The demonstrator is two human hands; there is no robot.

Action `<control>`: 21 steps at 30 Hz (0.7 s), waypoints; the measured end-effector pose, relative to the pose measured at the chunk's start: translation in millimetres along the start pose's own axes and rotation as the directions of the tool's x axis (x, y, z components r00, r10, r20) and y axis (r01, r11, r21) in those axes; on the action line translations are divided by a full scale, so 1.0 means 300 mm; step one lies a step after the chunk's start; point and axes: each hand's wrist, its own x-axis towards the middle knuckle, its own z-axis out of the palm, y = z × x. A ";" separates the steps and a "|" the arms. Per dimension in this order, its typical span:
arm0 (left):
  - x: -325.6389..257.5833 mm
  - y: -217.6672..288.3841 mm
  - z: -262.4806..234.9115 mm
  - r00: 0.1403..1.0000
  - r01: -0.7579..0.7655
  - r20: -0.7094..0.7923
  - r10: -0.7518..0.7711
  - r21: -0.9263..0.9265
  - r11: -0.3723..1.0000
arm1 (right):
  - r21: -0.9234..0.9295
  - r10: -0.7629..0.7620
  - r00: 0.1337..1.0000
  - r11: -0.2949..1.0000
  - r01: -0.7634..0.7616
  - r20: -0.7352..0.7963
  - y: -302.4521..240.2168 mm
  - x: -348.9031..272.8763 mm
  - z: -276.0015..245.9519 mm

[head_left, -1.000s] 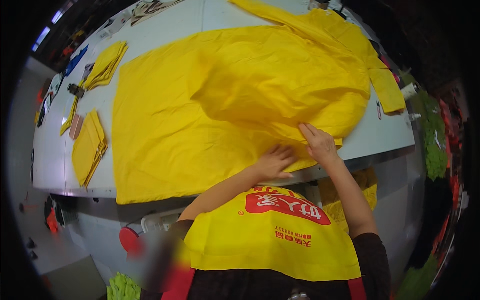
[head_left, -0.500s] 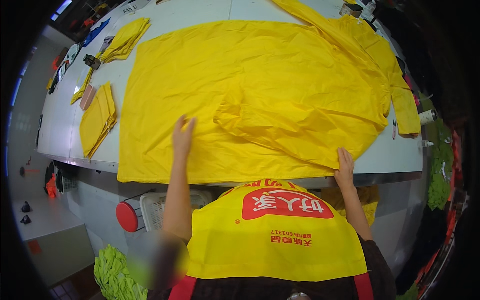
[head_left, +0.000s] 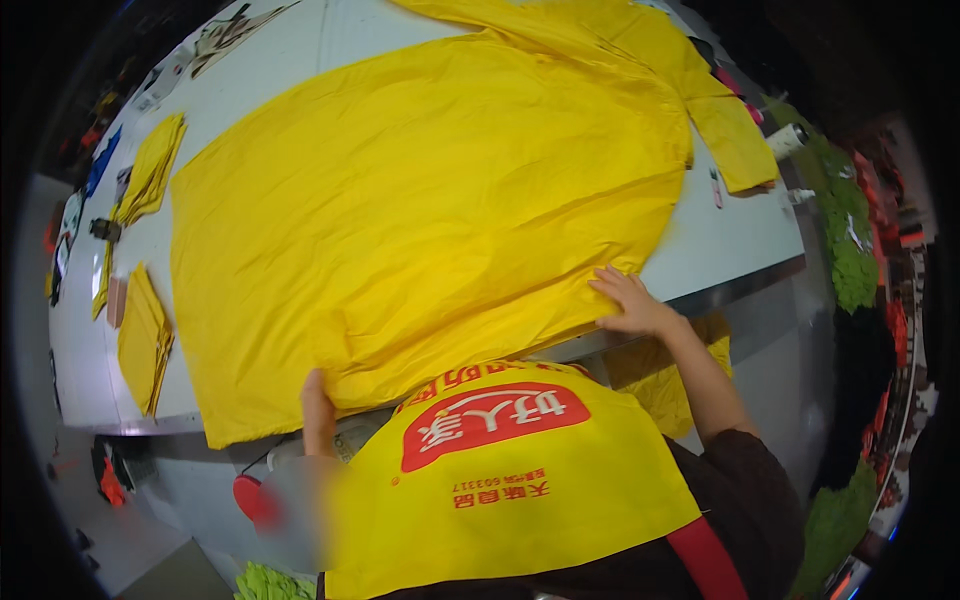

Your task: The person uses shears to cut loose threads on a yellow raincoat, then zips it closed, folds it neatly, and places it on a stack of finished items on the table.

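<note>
A large yellow long-sleeved garment is spread over the white table, its near edge hanging slightly past the table's front. At that edge, left of centre, my left hand is seen edge-on, closed on the cloth; part of its fingers is hidden. Creases run through the fabric from there toward the right. My right hand lies on the near right part of the garment, fingers spread over the cloth. One yellow sleeve stretches out at the far right.
Folded yellow pieces lie at the table's left, with another folded yellow stack farther back. A small pink-handled tool and a white spool are on the right. A red round seat stands below the table's front edge.
My left hand has come down from above the cloth to its near edge. My right hand has opened with fingers spread. The raised fold is flatter and nearer to me; the view has shifted.
</note>
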 end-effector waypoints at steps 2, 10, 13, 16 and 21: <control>0.028 0.076 -0.042 0.984 0.175 0.046 -0.170 -0.187 0.967 | 0.476 0.210 0.974 0.868 -0.143 -0.090 0.146 0.017 -0.094; 0.258 0.229 0.157 0.891 -0.419 0.342 0.299 0.366 0.831 | -0.444 -0.214 0.632 0.866 -0.230 -0.745 0.641 0.267 -0.385; 0.320 0.233 0.081 0.858 -0.445 0.490 0.157 0.554 0.704 | -0.328 0.424 0.830 0.776 -0.539 -0.363 0.586 0.324 -0.470; 0.271 0.261 0.010 0.989 -0.097 0.106 0.100 -0.036 0.995 | -0.231 0.459 0.772 0.773 -0.591 -0.439 0.681 0.320 -0.467; 0.187 0.201 -0.065 0.972 -0.075 -0.216 0.097 0.108 0.991 | 0.246 0.430 0.505 0.887 -0.391 -0.748 0.885 0.313 -0.471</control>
